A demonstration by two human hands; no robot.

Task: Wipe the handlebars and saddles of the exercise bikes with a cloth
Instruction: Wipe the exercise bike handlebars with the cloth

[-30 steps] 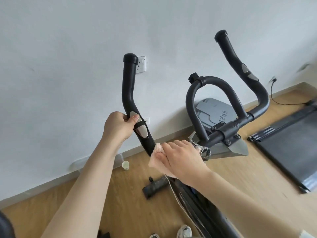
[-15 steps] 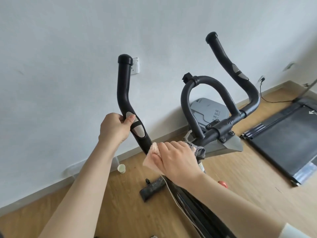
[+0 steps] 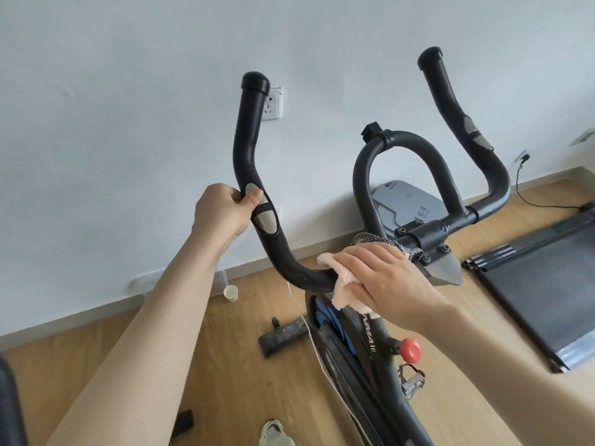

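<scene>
Both hands hold the handlebar [image 3: 248, 140]: the left hand [image 3: 222, 210] grips its rising part, up-left of the cloth [image 3: 346, 297] that the right hand [image 3: 386, 278], fingers together, wraps round the low bend, thumb probably beneath.

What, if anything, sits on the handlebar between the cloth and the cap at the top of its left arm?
The left hand grips the handlebar at the silver sensor pads, partway between the pink cloth held by the right hand and the end cap. The bend from cloth to that hand looks bare.
</scene>
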